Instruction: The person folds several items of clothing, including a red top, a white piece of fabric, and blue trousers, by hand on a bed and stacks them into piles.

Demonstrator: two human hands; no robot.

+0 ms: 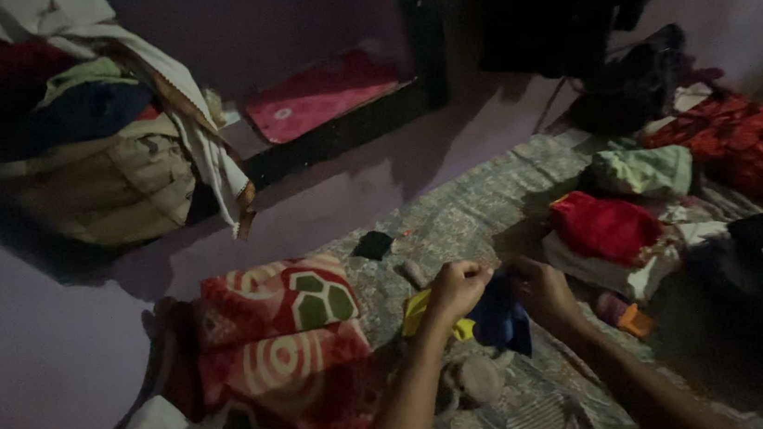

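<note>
My left hand (457, 288) and my right hand (543, 290) both grip a small dark blue cloth (501, 318) that hangs between them, low in the middle of the head view. A yellow piece (417, 313) lies just under my left hand on the patterned mat (483, 205). The room is dim, so the cloth's shape is hard to read.
A red patterned blanket (278, 346) lies at my left. Folded clothes, one red (604, 226) and one pale green (646, 170), sit at the right beside a red floral cloth (757, 146). A heap of clothes (84, 131) fills the upper left. A small black item (372, 244) rests on the mat.
</note>
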